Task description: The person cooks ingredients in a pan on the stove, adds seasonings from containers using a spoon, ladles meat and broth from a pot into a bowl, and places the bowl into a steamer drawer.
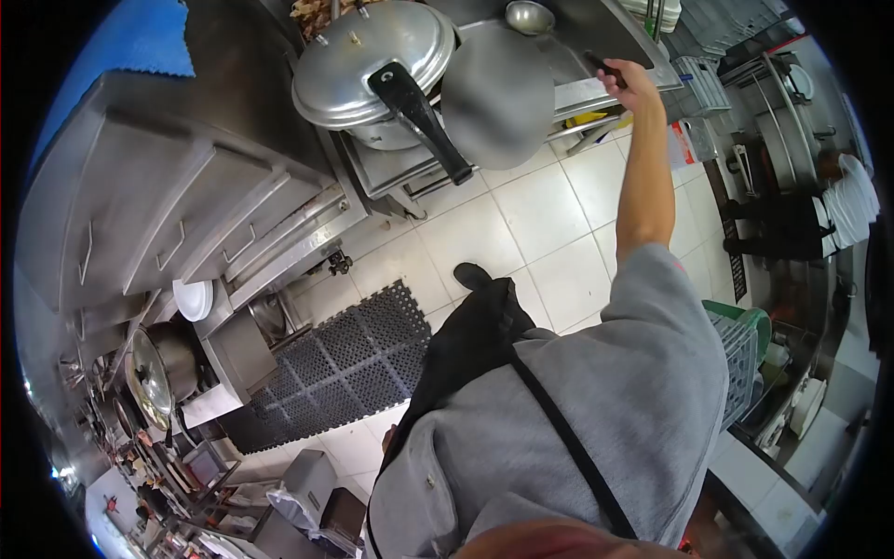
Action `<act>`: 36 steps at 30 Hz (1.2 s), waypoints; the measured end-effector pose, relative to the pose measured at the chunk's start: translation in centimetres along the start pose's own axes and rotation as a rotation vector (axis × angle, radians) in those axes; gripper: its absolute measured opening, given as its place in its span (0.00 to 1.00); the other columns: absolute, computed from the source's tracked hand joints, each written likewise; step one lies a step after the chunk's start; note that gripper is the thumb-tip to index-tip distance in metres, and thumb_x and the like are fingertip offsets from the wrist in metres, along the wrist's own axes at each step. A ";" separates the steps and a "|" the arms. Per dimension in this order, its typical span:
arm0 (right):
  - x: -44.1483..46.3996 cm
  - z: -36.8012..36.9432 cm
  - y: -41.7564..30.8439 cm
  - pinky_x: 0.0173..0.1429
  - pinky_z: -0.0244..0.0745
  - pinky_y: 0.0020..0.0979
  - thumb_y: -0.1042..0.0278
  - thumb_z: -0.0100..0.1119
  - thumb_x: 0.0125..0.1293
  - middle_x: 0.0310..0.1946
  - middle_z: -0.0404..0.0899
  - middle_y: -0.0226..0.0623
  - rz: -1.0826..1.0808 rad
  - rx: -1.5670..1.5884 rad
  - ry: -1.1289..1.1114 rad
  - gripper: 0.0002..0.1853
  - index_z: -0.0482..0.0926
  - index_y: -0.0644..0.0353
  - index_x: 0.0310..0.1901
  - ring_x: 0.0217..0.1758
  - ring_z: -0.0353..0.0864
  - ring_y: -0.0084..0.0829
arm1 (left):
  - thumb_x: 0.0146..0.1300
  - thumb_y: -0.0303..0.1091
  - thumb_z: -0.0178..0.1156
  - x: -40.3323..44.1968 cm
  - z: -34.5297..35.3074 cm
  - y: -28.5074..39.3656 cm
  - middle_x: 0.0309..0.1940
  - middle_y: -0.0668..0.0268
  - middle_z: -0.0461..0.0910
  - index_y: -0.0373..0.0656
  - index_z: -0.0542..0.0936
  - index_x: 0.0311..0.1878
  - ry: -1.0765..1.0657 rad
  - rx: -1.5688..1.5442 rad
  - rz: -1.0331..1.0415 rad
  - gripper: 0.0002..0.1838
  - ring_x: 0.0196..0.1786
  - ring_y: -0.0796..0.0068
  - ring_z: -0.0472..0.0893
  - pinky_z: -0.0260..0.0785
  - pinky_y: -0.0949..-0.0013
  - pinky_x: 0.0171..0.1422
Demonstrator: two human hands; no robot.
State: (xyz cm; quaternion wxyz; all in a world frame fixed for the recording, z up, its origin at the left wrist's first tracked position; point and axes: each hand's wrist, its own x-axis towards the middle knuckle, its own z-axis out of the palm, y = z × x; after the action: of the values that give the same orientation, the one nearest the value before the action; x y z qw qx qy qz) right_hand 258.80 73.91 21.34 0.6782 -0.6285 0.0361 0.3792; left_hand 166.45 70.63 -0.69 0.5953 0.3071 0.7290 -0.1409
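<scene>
My right hand [633,86], arm stretched forward, is closed around the dark handle of a metal ladle [531,17]. The ladle's round bowl lies over the steel counter beyond the hand. To the left stands a large silver pressure cooker [372,70] with its lid on and a long black handle pointing toward me. A smooth grey oval shape [498,98] beside the cooker is blurred, and I cannot tell what it is. Only a sliver of my left hand [386,438] shows at the edge of my black apron; its fingers are hidden.
Steel drawers [168,205] line the left. A black rubber mat [326,363] covers part of the tiled floor [521,224]. A lidded pot [158,368] sits at lower left, near a grey bin [307,480]. Another person [810,219] stands at right; crates [740,363] are behind my arm.
</scene>
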 end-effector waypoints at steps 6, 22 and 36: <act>-16.3 1.3 2.1 0.37 0.69 0.21 0.72 0.59 0.63 0.44 0.79 0.29 -0.243 -0.099 -0.205 0.26 0.70 0.60 0.64 0.38 0.75 0.21 | 0.67 0.55 0.54 3.7 -2.1 -4.9 0.42 0.53 0.80 0.43 0.71 0.58 -0.083 0.009 0.032 0.27 0.43 0.59 0.81 0.75 0.51 0.42; -60.0 15.2 16.1 0.05 0.59 0.22 0.67 0.62 0.56 0.18 0.67 0.35 -0.329 -0.468 -0.507 0.38 0.59 0.75 0.66 0.05 0.63 0.22 | 0.68 0.48 0.56 8.6 -14.9 -27.5 0.26 0.53 0.79 0.36 0.77 0.36 0.056 -0.375 -0.155 0.20 0.26 0.58 0.80 0.73 0.52 0.30; -62.7 81.6 43.0 0.19 0.67 0.23 0.76 0.55 0.61 0.26 0.73 0.34 -0.204 -0.809 -1.490 0.16 0.72 0.71 0.51 0.17 0.72 0.21 | 0.68 0.44 0.57 11.8 -40.1 -21.2 0.28 0.65 0.78 0.39 0.76 0.52 0.356 -1.023 0.371 0.19 0.22 0.74 0.77 0.67 0.72 0.21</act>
State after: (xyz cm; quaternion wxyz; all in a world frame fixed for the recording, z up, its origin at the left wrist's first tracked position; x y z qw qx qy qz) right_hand 155.31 112.91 35.75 0.2790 -0.4089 -0.6145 0.6143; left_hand 120.88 80.45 -5.29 0.5510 0.1217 0.7274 0.3905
